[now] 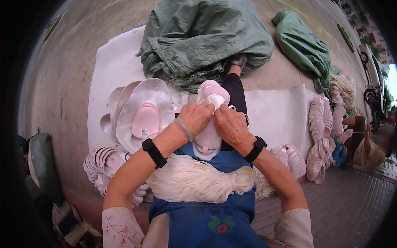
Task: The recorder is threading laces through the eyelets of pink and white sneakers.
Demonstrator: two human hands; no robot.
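Observation:
A pale pink and white shoe upper (208, 142) lies lengthwise over my lap, its rounded far end showing a dotted white patch. Both hands meet at its middle. My left hand (196, 120) is closed, thumb and finger pinching the upper from the left. From the right, my right hand (234, 127) pinches close by, fingers bent. A bit of white lace (232, 107) shows beside the right fingers; how it runs between the fingertips is hidden. Nearer me, a thick tied bundle of white shoelaces (198, 180) rests across my blue apron (198, 223).
Several pink uppers (147, 118) stand stacked at left, more (103, 165) below them. Further pink stacks (320, 136) lie at right. A big green sack (206, 37) sits ahead on white sheeting (109, 62); another green sack (302, 45) lies far right. A person (368, 153) sits at the right edge.

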